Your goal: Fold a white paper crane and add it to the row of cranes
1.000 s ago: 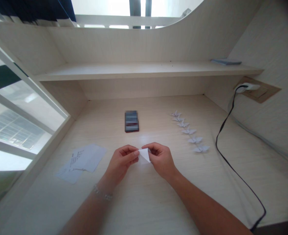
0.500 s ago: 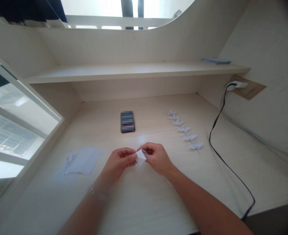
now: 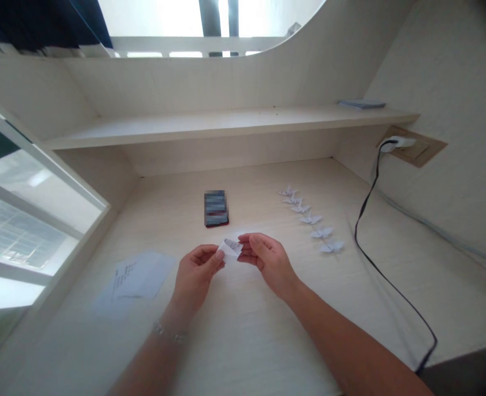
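Observation:
A small folded piece of white paper (image 3: 230, 247) is held just above the pale wooden desk (image 3: 243, 330), between both of my hands. My left hand (image 3: 195, 275) pinches its left side with closed fingers. My right hand (image 3: 265, 261) pinches the right side, its fingers curled round the paper. A bracelet circles my left wrist. A dark phone (image 3: 216, 208) lies flat on the desk just beyond the paper.
Several small folded paper cranes (image 3: 311, 219) lie in a diagonal row to the right. White paper sheets (image 3: 137, 278) lie at the left. A black cable (image 3: 375, 247) runs from a wall socket (image 3: 408, 146) across the desk's right side. A shelf (image 3: 226, 124) spans the back.
Both hands have lifted the folded paper a little up and away from me, towards the phone. The paper has turned in my fingers and looks smaller.

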{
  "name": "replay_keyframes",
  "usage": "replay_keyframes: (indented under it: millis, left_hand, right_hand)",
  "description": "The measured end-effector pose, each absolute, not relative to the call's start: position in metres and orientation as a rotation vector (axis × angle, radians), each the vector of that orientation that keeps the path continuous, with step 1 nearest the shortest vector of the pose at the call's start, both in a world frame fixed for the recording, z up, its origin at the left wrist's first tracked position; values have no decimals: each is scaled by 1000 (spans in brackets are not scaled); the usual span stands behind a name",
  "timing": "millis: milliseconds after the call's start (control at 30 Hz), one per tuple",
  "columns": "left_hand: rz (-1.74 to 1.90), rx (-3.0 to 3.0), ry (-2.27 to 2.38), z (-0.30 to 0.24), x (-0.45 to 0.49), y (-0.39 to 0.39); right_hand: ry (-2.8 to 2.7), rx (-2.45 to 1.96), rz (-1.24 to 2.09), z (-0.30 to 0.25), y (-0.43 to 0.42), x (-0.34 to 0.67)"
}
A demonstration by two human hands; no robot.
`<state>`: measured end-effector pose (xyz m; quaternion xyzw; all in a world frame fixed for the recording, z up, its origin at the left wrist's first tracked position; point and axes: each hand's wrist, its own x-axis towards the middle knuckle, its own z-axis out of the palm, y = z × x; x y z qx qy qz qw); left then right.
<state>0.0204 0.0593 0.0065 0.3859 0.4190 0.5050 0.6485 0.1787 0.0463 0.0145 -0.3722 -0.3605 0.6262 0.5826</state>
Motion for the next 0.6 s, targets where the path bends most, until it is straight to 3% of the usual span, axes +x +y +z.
replay_keyframes:
  millis: [167,333,600]
  left_hand:
    - [1248,939,967,2,26,56]
    - [1110,1048,950,4,29,53]
    - [1228,1209,1049,8,29,49]
  right_hand:
    - [-977,-926,1279,11,43,172]
    - [-1013,-1047,1128,8,43,173]
    - [-1113,-1120,1055,5,42,173]
